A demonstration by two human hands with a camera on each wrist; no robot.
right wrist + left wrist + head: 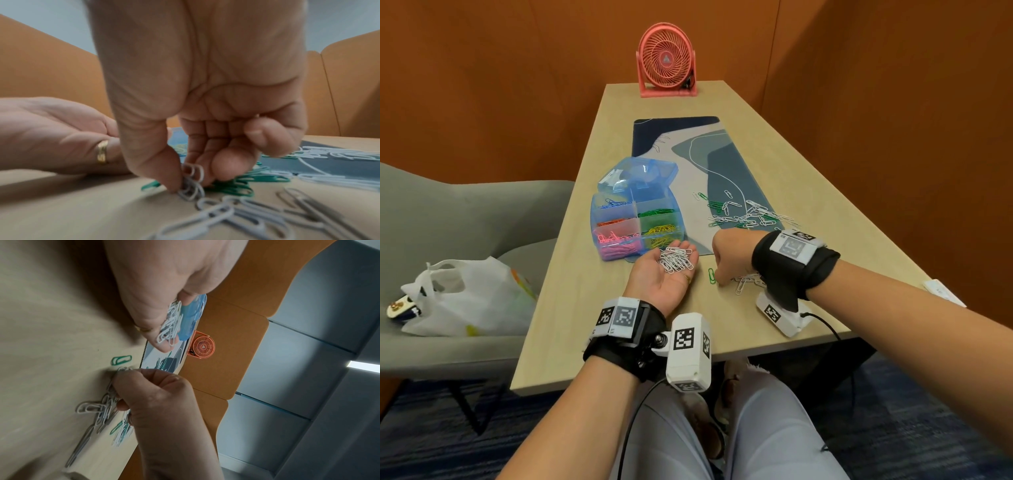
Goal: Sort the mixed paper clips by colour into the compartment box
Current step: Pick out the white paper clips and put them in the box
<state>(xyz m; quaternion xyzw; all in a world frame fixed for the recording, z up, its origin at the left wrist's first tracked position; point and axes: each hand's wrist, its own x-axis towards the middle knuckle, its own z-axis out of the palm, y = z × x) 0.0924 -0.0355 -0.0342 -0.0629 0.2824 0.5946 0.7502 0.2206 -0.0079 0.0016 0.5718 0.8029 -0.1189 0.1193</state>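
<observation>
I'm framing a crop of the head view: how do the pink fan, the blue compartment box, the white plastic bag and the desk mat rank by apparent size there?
Largest to smallest as they look in the head view:
1. desk mat
2. white plastic bag
3. blue compartment box, with its open lid
4. pink fan

The fan stands farthest away, so its true size may rank differently.

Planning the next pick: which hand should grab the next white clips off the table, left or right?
Right. The right hand is already down on the loose white clips, its grip pinching some in the right wrist view. The left hand lies palm up, cupping a pile of white clips, so it is occupied.
</observation>
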